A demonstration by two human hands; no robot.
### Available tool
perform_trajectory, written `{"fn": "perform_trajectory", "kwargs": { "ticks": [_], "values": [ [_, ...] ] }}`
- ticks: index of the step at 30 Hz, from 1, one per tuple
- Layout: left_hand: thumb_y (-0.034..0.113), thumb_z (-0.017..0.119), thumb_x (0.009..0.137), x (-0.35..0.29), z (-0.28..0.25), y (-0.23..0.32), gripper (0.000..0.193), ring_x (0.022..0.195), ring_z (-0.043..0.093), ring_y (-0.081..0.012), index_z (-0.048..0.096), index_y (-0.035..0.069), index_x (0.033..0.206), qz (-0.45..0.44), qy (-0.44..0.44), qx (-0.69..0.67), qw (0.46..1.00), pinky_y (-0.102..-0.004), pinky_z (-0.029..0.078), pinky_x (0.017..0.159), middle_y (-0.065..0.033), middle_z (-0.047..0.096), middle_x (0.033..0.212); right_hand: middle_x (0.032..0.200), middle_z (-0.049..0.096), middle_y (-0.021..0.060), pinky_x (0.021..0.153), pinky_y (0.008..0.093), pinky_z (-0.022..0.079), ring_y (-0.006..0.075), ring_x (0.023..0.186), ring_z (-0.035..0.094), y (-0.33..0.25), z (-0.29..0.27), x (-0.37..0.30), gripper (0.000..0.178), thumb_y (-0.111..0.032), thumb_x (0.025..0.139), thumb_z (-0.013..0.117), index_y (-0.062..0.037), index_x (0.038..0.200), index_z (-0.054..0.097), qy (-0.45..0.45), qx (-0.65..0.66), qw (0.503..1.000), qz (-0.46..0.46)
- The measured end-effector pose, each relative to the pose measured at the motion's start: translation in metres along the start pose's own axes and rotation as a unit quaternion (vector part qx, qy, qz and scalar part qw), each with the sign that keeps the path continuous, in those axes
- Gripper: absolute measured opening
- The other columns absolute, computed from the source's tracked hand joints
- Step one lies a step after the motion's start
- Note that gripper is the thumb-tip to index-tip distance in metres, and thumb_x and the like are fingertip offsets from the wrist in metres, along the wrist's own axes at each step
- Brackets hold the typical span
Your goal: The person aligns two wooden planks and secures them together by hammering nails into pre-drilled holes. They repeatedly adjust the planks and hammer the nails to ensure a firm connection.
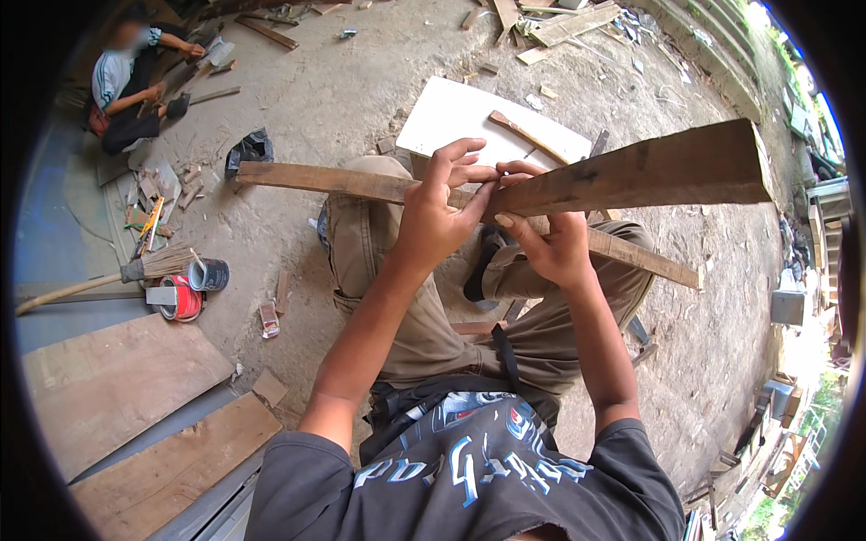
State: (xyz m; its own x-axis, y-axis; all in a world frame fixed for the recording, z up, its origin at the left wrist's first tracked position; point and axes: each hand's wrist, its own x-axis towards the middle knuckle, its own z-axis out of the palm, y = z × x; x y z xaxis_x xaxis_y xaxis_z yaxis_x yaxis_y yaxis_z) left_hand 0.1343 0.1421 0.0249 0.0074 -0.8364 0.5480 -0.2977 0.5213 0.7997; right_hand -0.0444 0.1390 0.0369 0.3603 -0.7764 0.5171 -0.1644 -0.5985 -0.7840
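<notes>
1. Sitting on low ground with knees apart, the worker has a long wooden strip [325, 178] lying across both thighs, and a thick timber [649, 171] meeting it above the lap, its broad end pointing off to the right.
2. The right hand [557, 252] is closed around the near end of that timber, thumb against the lower side, fingertips over the top edge.
3. The left hand [442, 212] is half open, fingers lifted and bent, the thumb reaching to the spot where the two pieces cross. A small dark tip [503, 173] shows by the fingertips; I can't tell what it is, nor whether this hand is pinching it.
4. Just beyond lies a white worktop [451, 104] with a wooden-handled tool [523, 135] resting on it, held by nobody.
5. To my eye, the step in hand is lining up or fixing the crossing point, with no sign yet that the pieces are joined.
6. The next move, I'd judge, calls for a firm right hand so the timber doesn't roll, and small, careful work from the left fingers right at the crossing.
</notes>
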Motion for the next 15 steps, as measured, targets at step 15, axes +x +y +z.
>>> {"fn": "perform_trajectory", "kwargs": {
  "ticks": [15],
  "values": [
    [0.011, 0.073, 0.078, 0.001, -0.030, 0.004, 0.027, 0.114, 0.063, -0.0300, 0.066, 0.007, 0.104, 0.051, -0.165, 0.211, 0.962, -0.0455, 0.042, 0.105, -0.0112, 0.072, 0.101, 0.119, 0.066, 0.0140, 0.098, 0.0380, 0.048, 0.0255, 0.115, 0.062, -0.002, -0.004, 0.000, 0.028, -0.003, 0.083, 0.076, 0.0015, 0.109, 0.069, -0.023, -0.041, 0.999, -0.005]
  ]
}}
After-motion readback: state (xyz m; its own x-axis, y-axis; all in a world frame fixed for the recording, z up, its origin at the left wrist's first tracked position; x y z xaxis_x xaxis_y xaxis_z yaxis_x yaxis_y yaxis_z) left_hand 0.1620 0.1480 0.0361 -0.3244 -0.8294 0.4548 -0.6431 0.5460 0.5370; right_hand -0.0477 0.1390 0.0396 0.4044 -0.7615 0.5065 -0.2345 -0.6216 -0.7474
